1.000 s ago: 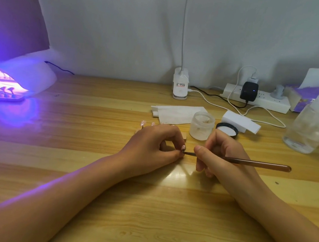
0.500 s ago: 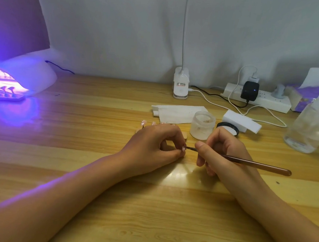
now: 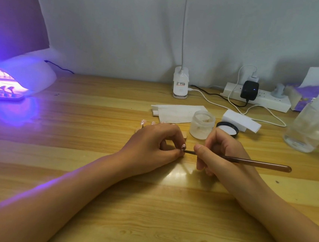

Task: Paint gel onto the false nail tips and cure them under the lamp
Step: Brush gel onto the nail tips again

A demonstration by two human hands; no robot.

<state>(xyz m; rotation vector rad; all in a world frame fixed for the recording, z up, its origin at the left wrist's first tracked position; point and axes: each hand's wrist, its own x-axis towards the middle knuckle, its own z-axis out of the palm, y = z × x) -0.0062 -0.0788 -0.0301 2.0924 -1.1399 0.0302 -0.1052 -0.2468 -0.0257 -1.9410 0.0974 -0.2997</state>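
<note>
At the far left of the bench (image 3: 74, 151) the curing lamp (image 3: 22, 76) glows violet, small dark shapes standing inside it. Near the middle the left grip (image 3: 152, 143) rests on the wood, thumb and forefinger pinching one false nail tip (image 3: 183, 147). The brush (image 3: 248, 162) touches that tip with its point, its handle pinched in the right grip (image 3: 222, 152). Just behind stand an open jar (image 3: 202, 125) and a black lid (image 3: 227, 129).
</note>
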